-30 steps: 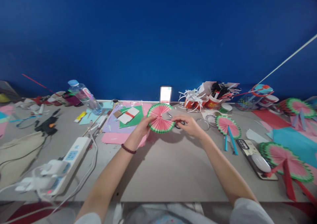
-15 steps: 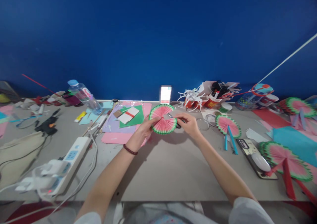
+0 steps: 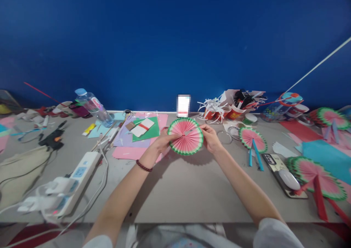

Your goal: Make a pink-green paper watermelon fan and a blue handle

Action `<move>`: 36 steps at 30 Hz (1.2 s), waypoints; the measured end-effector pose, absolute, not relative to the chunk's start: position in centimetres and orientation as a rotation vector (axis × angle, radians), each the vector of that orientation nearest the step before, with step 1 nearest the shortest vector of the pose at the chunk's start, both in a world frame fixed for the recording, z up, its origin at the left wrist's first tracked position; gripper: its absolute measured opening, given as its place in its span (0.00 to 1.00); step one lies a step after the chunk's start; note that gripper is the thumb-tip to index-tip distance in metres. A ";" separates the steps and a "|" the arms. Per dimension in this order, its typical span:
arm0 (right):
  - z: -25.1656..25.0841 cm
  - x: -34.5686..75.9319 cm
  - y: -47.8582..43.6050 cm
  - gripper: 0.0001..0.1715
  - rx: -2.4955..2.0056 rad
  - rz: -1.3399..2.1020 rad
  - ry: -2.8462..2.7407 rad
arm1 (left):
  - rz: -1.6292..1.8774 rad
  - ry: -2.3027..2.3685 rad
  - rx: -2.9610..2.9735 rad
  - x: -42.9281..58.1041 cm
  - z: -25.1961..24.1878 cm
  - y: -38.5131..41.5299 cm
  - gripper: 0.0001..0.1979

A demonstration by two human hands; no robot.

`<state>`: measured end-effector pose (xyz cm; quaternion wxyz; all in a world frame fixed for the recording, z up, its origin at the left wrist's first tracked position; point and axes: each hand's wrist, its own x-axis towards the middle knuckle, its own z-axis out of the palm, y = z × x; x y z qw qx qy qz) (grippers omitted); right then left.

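A round pleated paper fan (image 3: 189, 144), pink with a white and green rim like a watermelon slice, is spread almost to a full circle above the table. My left hand (image 3: 163, 139) grips it from the left, thumb pressed near its centre. At the upper right rim, my right hand (image 3: 208, 135) is closed, fingers pinching the fan's edge. A narrow grey wedge shows between the pleats right of the centre. The right fingertips are partly hidden by the paper.
Coloured paper sheets (image 3: 131, 152), a water bottle (image 3: 95, 107), a glue gun (image 3: 55, 138) and a power strip (image 3: 79, 178) lie left. On the right are finished-looking fans (image 3: 318, 176), a phone (image 3: 270, 159) under a mouse (image 3: 288, 179), tape rolls (image 3: 225, 137) and cups (image 3: 236, 111).
The fan has moved slightly right and down and faces me more fully. Its gap on the right has narrowed. A dark-handled tool seen behind it earlier is now hidden.
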<state>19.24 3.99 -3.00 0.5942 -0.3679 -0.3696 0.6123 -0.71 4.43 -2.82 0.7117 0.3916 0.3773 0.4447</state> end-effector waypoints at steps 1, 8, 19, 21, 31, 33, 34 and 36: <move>-3.0 19.2 3.9 0.17 -0.854 1.413 -0.863 | 0.984 0.836 0.868 -0.7 -2.8 4.4 0.22; -2.9 19.1 3.8 0.21 -0.917 1.308 -0.912 | 1.019 0.884 0.806 -0.7 -2.8 4.2 0.27; -2.9 18.9 3.7 0.21 -0.874 1.365 -0.827 | 1.011 0.883 0.867 -0.4 -2.9 4.2 0.24; -2.9 18.9 3.7 0.21 -0.893 1.415 -0.799 | 1.030 0.890 0.836 -0.4 -2.7 4.2 0.25; -4.1 19.0 4.1 0.18 -0.947 1.467 -0.816 | 1.133 0.890 0.674 -0.2 -2.5 4.4 0.17; -4.5 19.0 4.3 0.18 -0.954 1.431 -0.846 | 1.158 0.895 0.662 -0.3 -2.5 4.5 0.16; -4.6 19.0 4.4 0.17 -0.964 1.401 -0.861 | 1.172 0.901 0.653 -0.3 -2.6 4.6 0.16; -4.9 18.8 4.6 0.17 -0.986 1.333 -0.873 | 1.203 0.914 0.628 -0.2 -2.7 4.7 0.17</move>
